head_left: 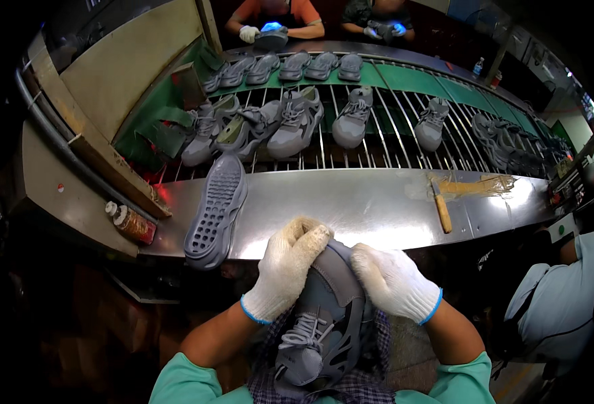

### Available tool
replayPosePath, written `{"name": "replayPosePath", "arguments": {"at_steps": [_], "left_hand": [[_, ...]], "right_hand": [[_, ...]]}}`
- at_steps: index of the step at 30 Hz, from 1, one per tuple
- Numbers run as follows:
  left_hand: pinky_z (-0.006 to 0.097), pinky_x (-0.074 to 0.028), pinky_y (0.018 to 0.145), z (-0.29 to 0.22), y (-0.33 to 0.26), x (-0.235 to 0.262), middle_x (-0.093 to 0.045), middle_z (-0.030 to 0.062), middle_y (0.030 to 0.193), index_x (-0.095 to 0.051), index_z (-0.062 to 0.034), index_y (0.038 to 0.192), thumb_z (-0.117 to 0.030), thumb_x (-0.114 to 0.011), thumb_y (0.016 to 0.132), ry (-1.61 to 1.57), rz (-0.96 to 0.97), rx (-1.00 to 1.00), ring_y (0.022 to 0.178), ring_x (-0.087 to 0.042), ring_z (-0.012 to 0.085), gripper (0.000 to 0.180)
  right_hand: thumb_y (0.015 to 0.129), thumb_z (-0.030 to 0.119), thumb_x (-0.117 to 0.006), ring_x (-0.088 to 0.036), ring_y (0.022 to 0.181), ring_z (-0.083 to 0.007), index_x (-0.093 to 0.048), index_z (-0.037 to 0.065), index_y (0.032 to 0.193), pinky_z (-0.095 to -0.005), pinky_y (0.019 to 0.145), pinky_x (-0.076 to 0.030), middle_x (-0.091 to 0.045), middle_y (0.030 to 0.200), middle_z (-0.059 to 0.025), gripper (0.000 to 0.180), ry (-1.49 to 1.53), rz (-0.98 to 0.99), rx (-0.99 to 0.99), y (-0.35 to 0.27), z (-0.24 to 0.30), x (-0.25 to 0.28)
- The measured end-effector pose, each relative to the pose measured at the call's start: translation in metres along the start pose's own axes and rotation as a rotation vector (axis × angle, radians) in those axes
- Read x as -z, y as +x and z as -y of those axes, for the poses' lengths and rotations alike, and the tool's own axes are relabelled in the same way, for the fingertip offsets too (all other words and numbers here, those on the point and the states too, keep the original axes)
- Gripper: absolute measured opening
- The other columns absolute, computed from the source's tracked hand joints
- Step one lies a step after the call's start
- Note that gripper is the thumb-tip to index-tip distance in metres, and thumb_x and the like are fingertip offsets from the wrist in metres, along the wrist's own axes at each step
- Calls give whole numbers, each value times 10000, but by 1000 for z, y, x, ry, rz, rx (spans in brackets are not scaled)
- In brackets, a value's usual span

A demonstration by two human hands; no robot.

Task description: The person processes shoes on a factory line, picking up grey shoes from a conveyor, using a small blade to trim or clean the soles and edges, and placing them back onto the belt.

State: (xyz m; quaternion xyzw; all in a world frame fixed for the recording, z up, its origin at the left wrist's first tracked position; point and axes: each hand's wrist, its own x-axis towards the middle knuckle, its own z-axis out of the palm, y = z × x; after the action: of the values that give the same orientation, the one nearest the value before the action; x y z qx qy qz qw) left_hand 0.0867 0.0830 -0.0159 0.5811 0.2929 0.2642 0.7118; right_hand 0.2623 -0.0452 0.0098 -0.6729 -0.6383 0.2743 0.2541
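— Conveyor (378, 145) first: what's on it?

— Grey shoes across its metal rods, several bunched at the left, one (352, 118) standing alone mid-belt, a row of soles (290, 66) at the far end on the green strip. Two other people sit beyond that, gloved hands busy; a third, in a pale shirt (559, 303), is at the right edge.

— And the steel bench (364, 202)?

— A loose grey sole (215, 214) lies tread-up at its left end. A wooden-handled brush (440, 205) rests to the right, beside what may be a glue smear; glare makes it hard to tell. A bottle (132, 223) lies off the bench's left corner.

— The hands?

— Both in white knit gloves. A grey shoe (324, 323) sits in the lap, below the bench edge, laces toward the person. Left hand (287, 266) is clenched over its heel end; right hand (391, 283) clasps the same end from the other side, fingers curled onto it.
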Motion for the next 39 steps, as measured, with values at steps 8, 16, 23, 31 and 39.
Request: {"name": "replayPosePath", "arguments": {"at_steps": [8,16,23,31,39], "left_hand": [[331,-512,988,-2,1,-4,-659,116,1154,-633,42,1240,-213,-527,1045,-265,-9,-71,1036,-616,170,338],[492,-433,1197,101,-35,45,-501,163,1601,-408,-13,1618,-654,-417,1106,-442,246,601,1429,-538,284,820],[422,-559,1123,116,-33,44,-640,147,1469,-500,-4,1536,-489,-863,900,-608,395,647,1293,-664,248,878],[441,-531,1167,123,-38,17,-588,199,1518,-390,30,1599,-376,-856,924,-1026,470,605,1367,-624,303,916],[475,-583,1072,81,-32,-29,-529,207,1544,-291,-6,1645,-314,-912,846,-775,686,631,1388,-595,336,1057]], "right_hand": [[985,620,-645,-770,982,-407,-651,11,1322,-434,890,-613,-755,1042,-283,696,62,233,-179,42,33,39],[753,273,-991,-764,1097,-369,-452,-48,1548,-453,936,-631,-697,1285,-305,1013,463,-570,447,-28,20,17],[689,233,-1018,-723,1178,-396,-589,-25,1373,-590,1104,-537,-712,1223,-260,847,880,-740,512,-70,-48,-17],[946,768,-626,-593,1256,-321,-524,45,1399,-568,1171,-449,-592,1290,-127,859,1016,-1373,2,-79,-72,-33],[1007,751,-495,-570,1337,-346,-493,57,1494,-554,1190,-447,-552,1430,-163,848,1012,-1506,113,-58,-77,-8]]}}
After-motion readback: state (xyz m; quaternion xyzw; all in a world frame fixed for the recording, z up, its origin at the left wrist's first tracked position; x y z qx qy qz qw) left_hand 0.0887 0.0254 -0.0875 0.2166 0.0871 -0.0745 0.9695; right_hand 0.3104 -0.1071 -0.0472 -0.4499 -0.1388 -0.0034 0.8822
